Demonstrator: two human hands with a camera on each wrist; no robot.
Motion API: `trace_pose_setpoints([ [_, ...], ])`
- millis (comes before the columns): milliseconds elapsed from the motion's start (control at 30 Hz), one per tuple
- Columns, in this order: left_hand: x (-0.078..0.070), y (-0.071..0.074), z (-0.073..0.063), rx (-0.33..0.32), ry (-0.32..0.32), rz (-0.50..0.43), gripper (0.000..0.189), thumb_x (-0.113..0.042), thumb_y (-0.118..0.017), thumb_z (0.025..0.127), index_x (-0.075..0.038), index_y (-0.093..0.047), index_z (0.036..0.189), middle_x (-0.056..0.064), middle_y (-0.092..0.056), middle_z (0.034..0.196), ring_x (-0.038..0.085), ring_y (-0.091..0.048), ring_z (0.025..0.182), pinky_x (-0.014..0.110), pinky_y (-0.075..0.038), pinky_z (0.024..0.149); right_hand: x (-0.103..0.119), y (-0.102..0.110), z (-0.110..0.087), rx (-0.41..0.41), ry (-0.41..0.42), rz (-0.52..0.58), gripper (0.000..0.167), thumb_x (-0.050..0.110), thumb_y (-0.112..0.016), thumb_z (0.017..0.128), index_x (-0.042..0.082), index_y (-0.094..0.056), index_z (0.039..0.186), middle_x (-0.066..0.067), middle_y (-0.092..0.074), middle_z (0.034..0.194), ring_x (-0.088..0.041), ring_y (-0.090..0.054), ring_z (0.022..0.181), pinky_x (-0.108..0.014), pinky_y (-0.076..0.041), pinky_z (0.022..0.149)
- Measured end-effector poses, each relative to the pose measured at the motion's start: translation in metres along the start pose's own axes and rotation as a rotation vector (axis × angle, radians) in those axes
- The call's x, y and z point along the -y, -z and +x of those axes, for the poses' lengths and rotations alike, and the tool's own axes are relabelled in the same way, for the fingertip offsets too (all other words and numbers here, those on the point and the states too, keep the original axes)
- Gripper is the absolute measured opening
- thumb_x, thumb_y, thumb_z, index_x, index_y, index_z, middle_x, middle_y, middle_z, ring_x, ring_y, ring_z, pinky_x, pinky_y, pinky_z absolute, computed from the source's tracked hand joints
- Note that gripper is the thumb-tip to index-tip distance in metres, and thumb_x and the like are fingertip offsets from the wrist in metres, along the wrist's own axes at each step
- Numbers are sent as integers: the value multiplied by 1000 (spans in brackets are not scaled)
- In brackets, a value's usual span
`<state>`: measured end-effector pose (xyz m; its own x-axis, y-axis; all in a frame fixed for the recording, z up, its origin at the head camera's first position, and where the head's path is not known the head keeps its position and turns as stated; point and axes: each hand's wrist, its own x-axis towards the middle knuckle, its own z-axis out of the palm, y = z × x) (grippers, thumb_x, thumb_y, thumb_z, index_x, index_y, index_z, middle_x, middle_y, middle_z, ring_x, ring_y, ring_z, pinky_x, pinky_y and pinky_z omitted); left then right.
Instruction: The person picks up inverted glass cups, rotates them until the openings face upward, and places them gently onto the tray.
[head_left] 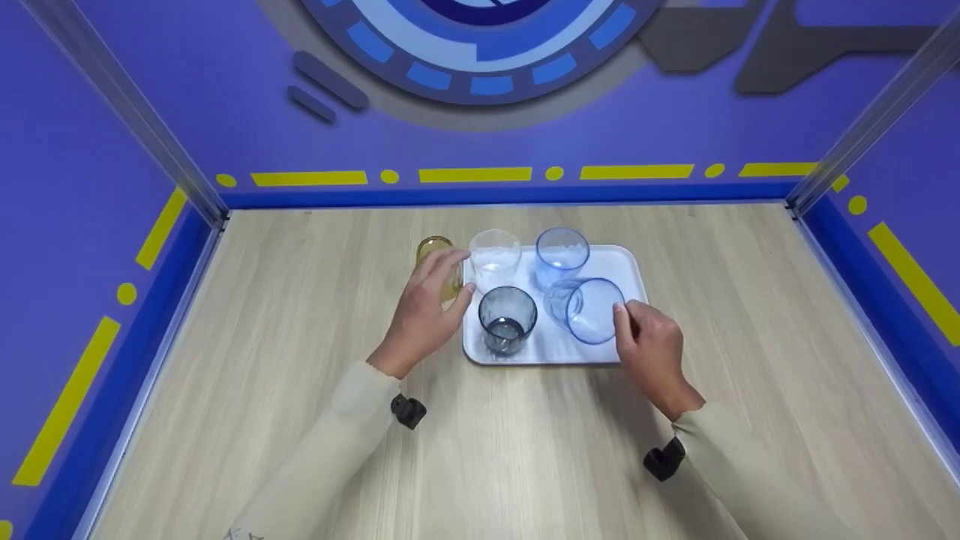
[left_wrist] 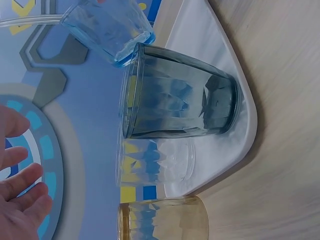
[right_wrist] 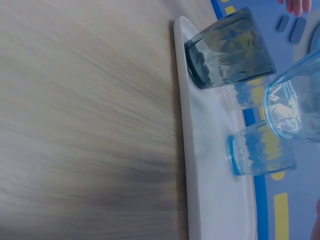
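Note:
My right hand pinches the rim of a light blue glass, which it holds tilted over the white tray. In the right wrist view this blue glass hangs above the tray surface. My left hand is beside an amber glass, partly covering it in the head view; its fingers are spread and apart from that glass in the left wrist view. The amber glass stands on the table just left of the tray.
Upright on the tray are a dark grey glass at front left, a clear glass behind it and a second blue glass at the back. The wooden table meets blue-purple walls at the back and sides.

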<state>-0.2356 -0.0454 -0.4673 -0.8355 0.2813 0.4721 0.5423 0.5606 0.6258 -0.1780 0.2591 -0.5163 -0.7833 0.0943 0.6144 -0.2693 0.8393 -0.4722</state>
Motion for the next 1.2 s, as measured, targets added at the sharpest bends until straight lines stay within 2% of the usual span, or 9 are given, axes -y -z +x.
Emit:
trace_pose_setpoints([
  [267,5,1,3,-1,17,42,41,-19,-64,92,-13,-55,131,6,-53,132,20,-50,126,38,-42,108,2,0,-1,29,-33,-11,36,13,-58,94,8,-44,61,1,-35,56,-12,-33,53,-25,-25,51],
  [500,10,1,4,-12,22,47,42,-17,-65,91,-11,-56,131,9,-53,132,23,-50,125,41,-44,106,3,-1,-2,65,-59,-19,36,14,-57,94,8,-46,61,1,-37,56,-12,-35,54,-25,-26,51],
  [733,14,-1,8,-25,2,73,40,-14,-66,90,-9,-57,129,8,-53,131,24,-51,123,38,-45,104,1,-4,-2,80,-62,-38,38,13,-58,94,8,-44,59,1,-35,54,-13,-33,52,-25,-24,50],
  [1200,24,1,10,17,76,92,45,-16,-67,90,-11,-54,132,10,-50,137,25,-46,130,42,-43,107,1,-7,-3,116,-97,-31,42,13,-57,94,10,-39,57,6,-27,55,-11,-28,51,-25,-19,49],
])
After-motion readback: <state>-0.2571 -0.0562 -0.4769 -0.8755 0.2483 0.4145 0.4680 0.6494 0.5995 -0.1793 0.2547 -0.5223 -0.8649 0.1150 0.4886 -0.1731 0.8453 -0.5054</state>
